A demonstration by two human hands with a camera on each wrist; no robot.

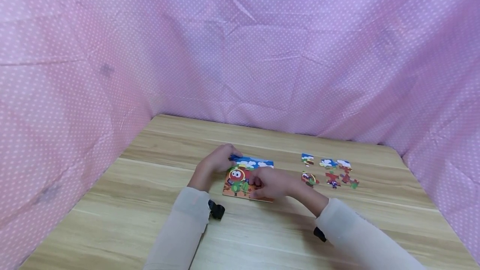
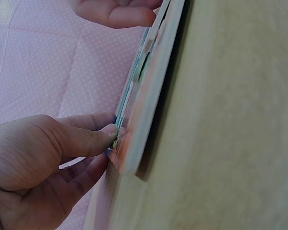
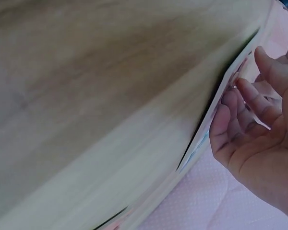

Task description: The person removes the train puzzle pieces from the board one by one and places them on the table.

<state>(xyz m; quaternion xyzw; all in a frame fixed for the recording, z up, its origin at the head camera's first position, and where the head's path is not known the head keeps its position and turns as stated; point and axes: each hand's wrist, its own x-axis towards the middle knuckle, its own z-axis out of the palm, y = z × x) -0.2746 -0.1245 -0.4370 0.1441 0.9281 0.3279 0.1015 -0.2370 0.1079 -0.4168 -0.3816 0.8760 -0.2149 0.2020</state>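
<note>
A square jigsaw puzzle board [image 1: 234, 188] with a cartoon picture of a red round-eyed figure, blue sky and orange ground lies on the table. At its upper left corner, my left hand [image 1: 220, 158] grips the edge, thumb on top, as the left wrist view shows with the board's pale side [image 2: 145, 120]. My right hand [image 1: 271, 181] is over the board's right half; its index fingertip touches the picture while the other fingers bend inward and the thumb stays apart. In the right wrist view the board's edge [image 3: 201, 134] passes beside those fingers. The right hand hides part of the picture.
Several loose jigsaw pieces [image 1: 332, 179] lie on the wooden table [image 1: 131, 203] to the right of the board, one corner piece [image 1: 307, 159] farthest back. Pink dotted cloth [image 1: 262, 61] hangs behind and along both sides. Black straps [image 1: 216, 210] show at the wrists.
</note>
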